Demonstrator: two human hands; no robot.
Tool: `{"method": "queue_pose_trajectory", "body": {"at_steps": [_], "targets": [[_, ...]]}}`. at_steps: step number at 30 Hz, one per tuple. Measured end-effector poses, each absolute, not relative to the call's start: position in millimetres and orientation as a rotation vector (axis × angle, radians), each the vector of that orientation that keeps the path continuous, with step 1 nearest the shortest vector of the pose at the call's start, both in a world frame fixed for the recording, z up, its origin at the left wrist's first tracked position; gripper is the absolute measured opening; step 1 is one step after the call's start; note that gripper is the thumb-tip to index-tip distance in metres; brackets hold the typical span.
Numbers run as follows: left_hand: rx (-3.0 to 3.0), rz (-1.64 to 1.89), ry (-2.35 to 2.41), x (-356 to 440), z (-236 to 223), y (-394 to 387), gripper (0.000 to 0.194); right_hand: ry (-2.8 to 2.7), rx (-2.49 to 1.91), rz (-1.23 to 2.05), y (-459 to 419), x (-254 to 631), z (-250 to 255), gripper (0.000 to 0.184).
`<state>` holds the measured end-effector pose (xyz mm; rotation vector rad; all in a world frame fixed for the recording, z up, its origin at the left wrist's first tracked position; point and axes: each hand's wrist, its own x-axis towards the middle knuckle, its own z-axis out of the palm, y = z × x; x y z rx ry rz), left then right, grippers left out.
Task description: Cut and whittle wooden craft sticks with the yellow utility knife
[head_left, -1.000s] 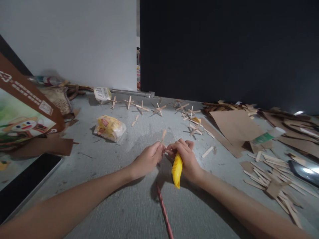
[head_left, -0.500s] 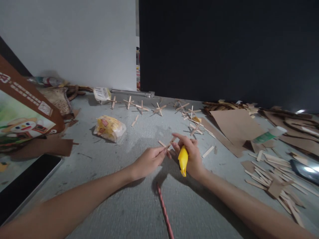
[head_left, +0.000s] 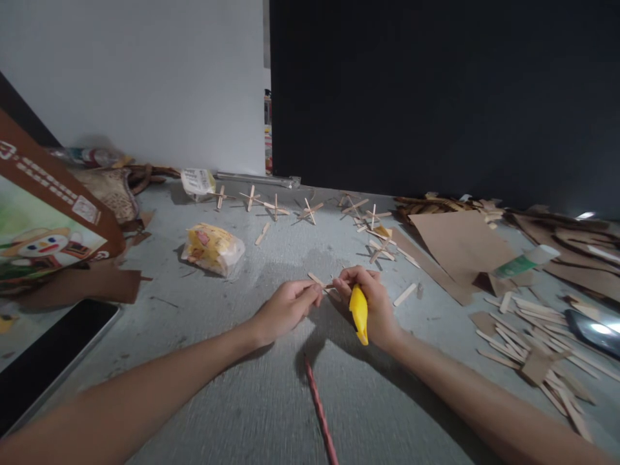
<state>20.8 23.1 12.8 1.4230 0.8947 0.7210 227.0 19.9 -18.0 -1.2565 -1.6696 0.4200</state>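
Note:
My left hand pinches a small cross of wooden craft sticks just above the grey table. My right hand meets it from the right, fingertips on the same sticks, while its palm and lower fingers wrap a yellow glue gun that points down toward me. A red and white cord runs from under the hands to the near edge.
Several finished stick crosses lie in a row at the back. A yellow snack bag sits left of centre. Loose sticks, brown cardboard and a green glue tube lie at right. A printed box and dark tablet stand at left.
The glue gun has swung from lying broadside to pointing down at me. The stick that stood up between my fingers now lies lower, crossed with another, and both hands drew closer together.

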Motion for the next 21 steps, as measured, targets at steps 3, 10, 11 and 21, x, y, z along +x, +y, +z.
{"method": "queue_pose_trajectory", "body": {"at_steps": [3, 10, 11, 21], "targets": [[1.433, 0.756, 0.887, 20, 13, 23, 0.053, -1.709, -1.222, 0.393, 19, 227, -22, 0.038], [1.471, 0.781, 0.900, 20, 11, 22, 0.052, -1.782, -1.173, 0.289, 19, 227, -21, 0.032], [1.486, 0.783, 0.903, 20, 11, 22, 0.051, -1.799, -1.170, 0.285, 19, 227, -19, 0.029], [1.474, 0.790, 0.916, 20, 10, 21, 0.050, -1.905, -1.129, 0.321, 18, 229, -10, 0.029]]}}
